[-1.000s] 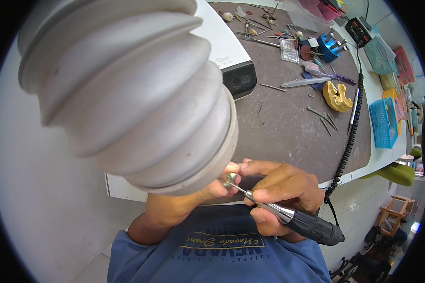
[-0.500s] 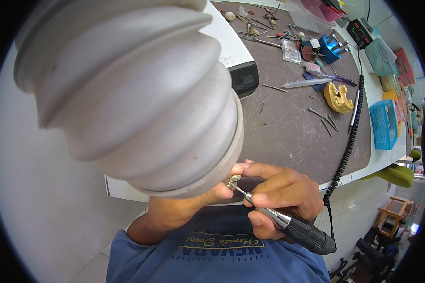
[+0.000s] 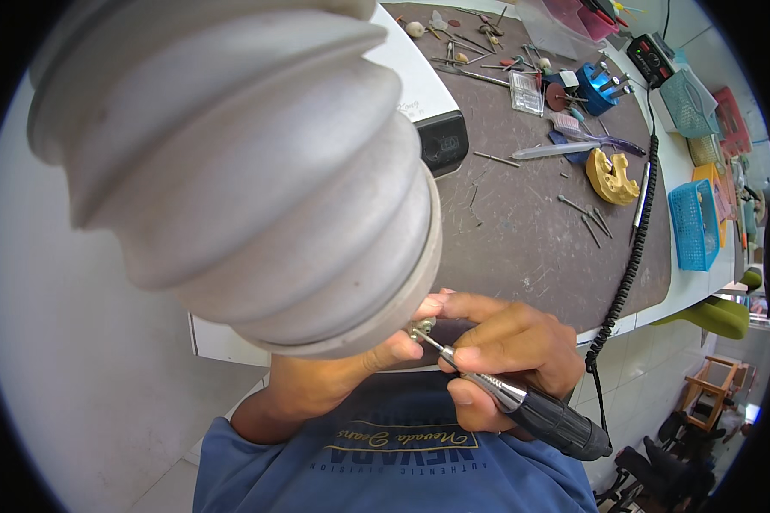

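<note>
My right hand (image 3: 513, 350) is closed round a black and silver rotary handpiece (image 3: 539, 410), its thin bur pointing up and to the left. At the bur's tip is a small, shiny metal dental piece (image 3: 421, 329), pinched between the thumb and fingers of my left hand (image 3: 359, 363). Tip and piece seem to touch. A large grey ribbed suction hose (image 3: 257, 188) hangs right above and hides part of my left hand. Fingers of my right hand reach over close to my left fingertips.
On the brown mat (image 3: 522, 248) lie a yellow dental cast (image 3: 612, 177), loose burs (image 3: 586, 214), a purple toothbrush (image 3: 603, 137) and a blue bur stand (image 3: 599, 88). The handpiece's black coiled cord (image 3: 629, 274) runs down the right side. Blue baskets (image 3: 693, 224) stand beyond it.
The small metal piece has turned slightly in my left fingers. The handpiece has shifted a touch, its bur still at the piece. Everything on the table stays put.
</note>
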`<state>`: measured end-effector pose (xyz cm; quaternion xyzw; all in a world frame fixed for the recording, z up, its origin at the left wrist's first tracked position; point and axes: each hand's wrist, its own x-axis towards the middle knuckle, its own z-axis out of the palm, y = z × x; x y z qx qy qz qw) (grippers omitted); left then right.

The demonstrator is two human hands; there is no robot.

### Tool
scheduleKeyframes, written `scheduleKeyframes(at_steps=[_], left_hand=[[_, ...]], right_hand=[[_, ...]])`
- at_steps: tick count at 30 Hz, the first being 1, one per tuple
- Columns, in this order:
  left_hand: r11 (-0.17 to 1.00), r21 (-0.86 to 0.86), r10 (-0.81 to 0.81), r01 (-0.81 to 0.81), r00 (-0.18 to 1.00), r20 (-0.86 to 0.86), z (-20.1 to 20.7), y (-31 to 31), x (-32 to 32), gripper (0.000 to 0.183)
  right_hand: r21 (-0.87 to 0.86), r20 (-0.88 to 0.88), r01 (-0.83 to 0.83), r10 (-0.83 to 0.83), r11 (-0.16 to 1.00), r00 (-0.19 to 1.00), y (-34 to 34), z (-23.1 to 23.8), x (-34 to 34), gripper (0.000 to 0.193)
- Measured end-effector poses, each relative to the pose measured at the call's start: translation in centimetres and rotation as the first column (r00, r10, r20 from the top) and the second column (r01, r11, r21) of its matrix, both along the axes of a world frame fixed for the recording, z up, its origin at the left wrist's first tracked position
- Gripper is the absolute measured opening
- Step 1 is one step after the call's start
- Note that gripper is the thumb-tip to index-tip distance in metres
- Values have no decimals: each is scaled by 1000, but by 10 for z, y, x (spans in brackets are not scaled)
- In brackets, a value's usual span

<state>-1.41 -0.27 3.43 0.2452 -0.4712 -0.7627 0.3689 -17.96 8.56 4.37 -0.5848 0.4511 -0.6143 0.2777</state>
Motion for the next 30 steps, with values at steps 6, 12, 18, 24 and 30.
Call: scheduleKeyframes(at_steps=[6,12,18,24,30], left_hand=[[1000,10,-2,2,1000,8,-2,0,1,30],[1000,12,-6,6,1000,6,0,0,0,30],[1000,6,-11,11,1000,11,-2,-1,1,31],[999,36,-36,37,999,-5,0,-1,1,31],[998,21,-51,52,998,-21,-2,-2,3,27]], right_hand=[[-38,-52,14,-16,999,999,-2,-4,1,25],[-53,-33,-3,1,999,999,-2,-7,1,27],[-39,58,20,-18,999,998,-2,-8,4,24],[-55,226,63,-49,997,973,2,-11,8,25],[-35,61,50,-48,998,997,-5,-6,5,26]])
